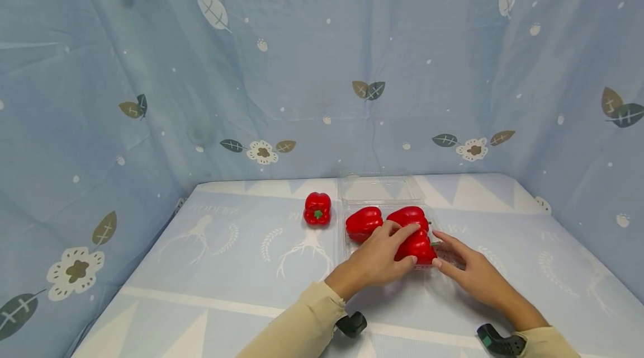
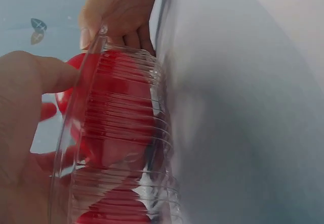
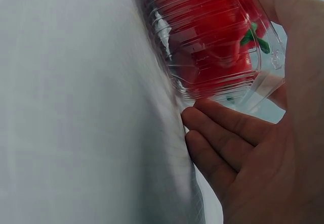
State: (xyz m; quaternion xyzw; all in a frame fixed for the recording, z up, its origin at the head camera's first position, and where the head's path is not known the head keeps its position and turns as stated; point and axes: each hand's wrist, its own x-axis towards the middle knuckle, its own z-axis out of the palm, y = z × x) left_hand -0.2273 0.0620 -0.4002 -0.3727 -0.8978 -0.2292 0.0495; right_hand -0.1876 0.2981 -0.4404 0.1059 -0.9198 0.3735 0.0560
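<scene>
A clear plastic clamshell box (image 2: 119, 133) stands on the table with its lid (image 1: 382, 190) folded open towards the back. Inside it are red bell peppers: one at the left (image 1: 363, 224), one at the back right (image 1: 408, 216), and one at the front right (image 1: 418, 247). My left hand (image 1: 378, 256) holds the front right pepper, thumb on its near side and fingers over the top. At the box's right side, my right hand (image 1: 475, 275) has its thumb and forefinger spread around that corner, close to the same pepper. The other right fingers (image 3: 223, 140) extend beside the box wall.
Another red bell pepper (image 1: 317, 209) with a green stem sits on the patterned tablecloth (image 1: 211, 257), left of the box. A blue curtain (image 1: 302, 67) with leaf and flower prints hangs behind the table and along both sides.
</scene>
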